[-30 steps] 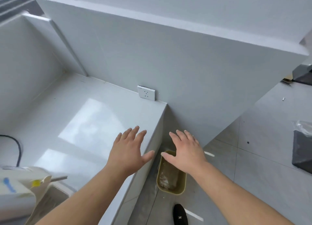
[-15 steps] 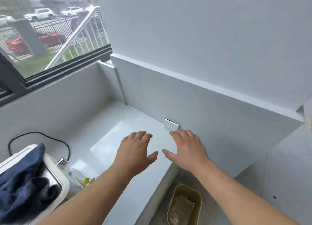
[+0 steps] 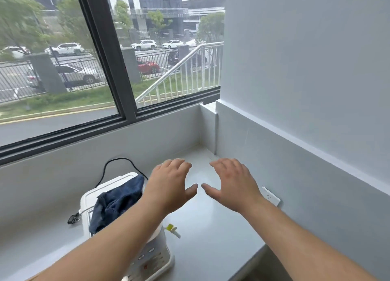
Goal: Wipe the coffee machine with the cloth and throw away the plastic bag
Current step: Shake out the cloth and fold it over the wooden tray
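A white coffee machine (image 3: pixel 155 257) stands on the pale counter (image 3: pixel 215 234) at the lower left, partly behind my left forearm. A dark blue cloth (image 3: pixel 115 202) lies crumpled on top of the machine. My left hand (image 3: pixel 171 185) hovers above the counter just right of the cloth, fingers spread and holding nothing. My right hand (image 3: pixel 232 185) hovers beside it, thumb tips almost meeting, also with nothing in it. No plastic bag is in view.
A black cable (image 3: pixel 118 164) loops behind the machine, with a plug (image 3: pixel 72 218) on the counter. A white wall socket (image 3: pixel 271 195) sits on the right wall. A large window (image 3: pixel 105 59) runs along the back. The counter's front edge (image 3: pixel 249 259) drops off at the lower right.
The view has swung up and left: the floor bin has gone out of sight, and the machine with the cloth and the window have come in. Both hands keep their spread pose.
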A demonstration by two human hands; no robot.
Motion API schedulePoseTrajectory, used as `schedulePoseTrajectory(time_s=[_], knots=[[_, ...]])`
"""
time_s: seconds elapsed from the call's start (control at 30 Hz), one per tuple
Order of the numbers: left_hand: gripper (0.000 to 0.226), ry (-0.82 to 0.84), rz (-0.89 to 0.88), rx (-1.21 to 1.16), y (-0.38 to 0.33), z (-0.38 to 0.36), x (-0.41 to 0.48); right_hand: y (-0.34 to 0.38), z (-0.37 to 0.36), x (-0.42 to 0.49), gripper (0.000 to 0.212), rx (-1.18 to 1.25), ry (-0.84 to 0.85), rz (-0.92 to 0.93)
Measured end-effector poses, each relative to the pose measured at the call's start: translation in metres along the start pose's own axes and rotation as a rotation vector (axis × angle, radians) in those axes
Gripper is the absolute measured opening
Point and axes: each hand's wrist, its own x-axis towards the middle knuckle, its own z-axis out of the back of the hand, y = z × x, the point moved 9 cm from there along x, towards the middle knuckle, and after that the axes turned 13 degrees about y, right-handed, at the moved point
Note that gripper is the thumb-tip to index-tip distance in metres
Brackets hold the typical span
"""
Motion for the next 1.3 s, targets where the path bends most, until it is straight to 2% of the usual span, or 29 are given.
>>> schedulePoseTrajectory(time_s=[0.17,0.47,0.67,0.8,1.07,1.3], knots=[[0.058,0.006,0.120,0.041,0.072,0.021,-0.029,0.081,0.008,0.032,0.076,0.016,0.002,0.166],[0.054,0.195,0.302,0.020,0.189,0.014,-0.094,0.213,-0.014,0.058,0.066,-0.087,0.124,0.444],[0.045,0.284,0.285,-0.112,0.229,-0.012,-0.118,0.255,-0.040,0.063,0.059,-0.121,0.226,0.459],[0.040,0.266,0.243,-0.169,0.236,-0.018,-0.120,0.272,-0.058,0.061,0.063,-0.151,0.284,0.442],[0.041,0.311,0.219,-0.317,0.244,-0.030,-0.114,0.282,-0.075,0.055,0.052,-0.172,0.313,0.379],[0.039,0.141,0.193,-0.819,0.246,-0.017,-0.101,0.276,-0.069,0.049,0.039,-0.137,0.265,0.300]])
